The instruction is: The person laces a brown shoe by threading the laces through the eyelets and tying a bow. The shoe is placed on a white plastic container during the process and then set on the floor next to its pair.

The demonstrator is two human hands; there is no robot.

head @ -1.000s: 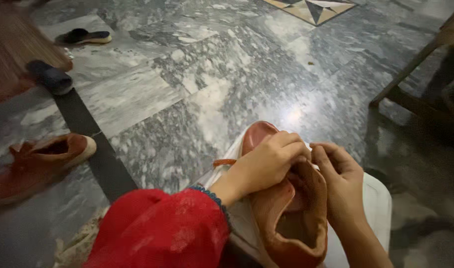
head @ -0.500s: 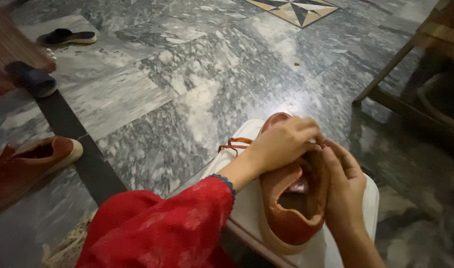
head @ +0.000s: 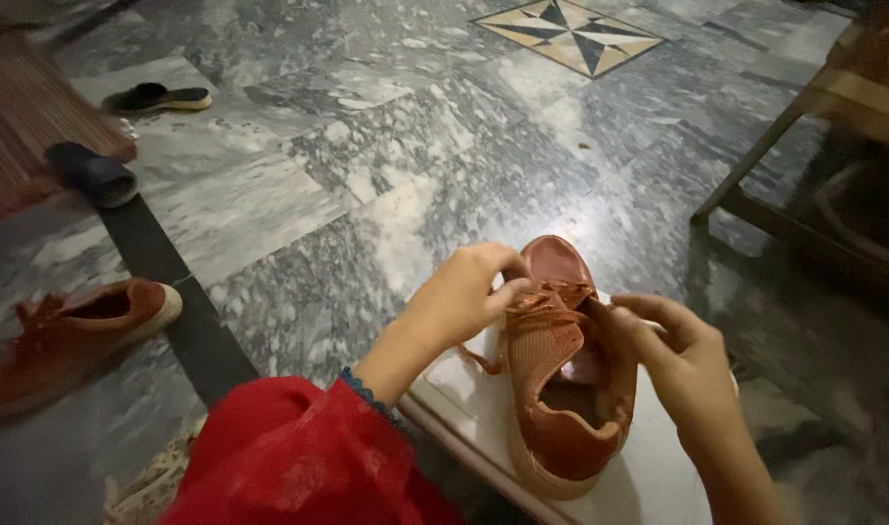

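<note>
A rust-brown sneaker (head: 561, 389) with a pale sole lies on a white board (head: 464, 394) in front of me, toe pointing away. My left hand (head: 464, 292), in a red sleeve, pinches the brown lace at the shoe's left eyelets. My right hand (head: 682, 365) holds the right side of the shoe's opening, fingers at the tongue and lace area. A loop of lace hangs down the shoe's left side.
The matching brown sneaker (head: 70, 335) lies on the grey marble floor at the left. Two dark slippers (head: 157, 97) (head: 92, 175) sit farther back left by a reddish mat. A wooden chair frame (head: 804, 165) stands at the right. A star-patterned tile inlay (head: 569, 34) is at the top.
My left hand has slid off the top of the shoe to its left side, uncovering the laces. My right hand has drawn back to the right. The view shifted slightly.
</note>
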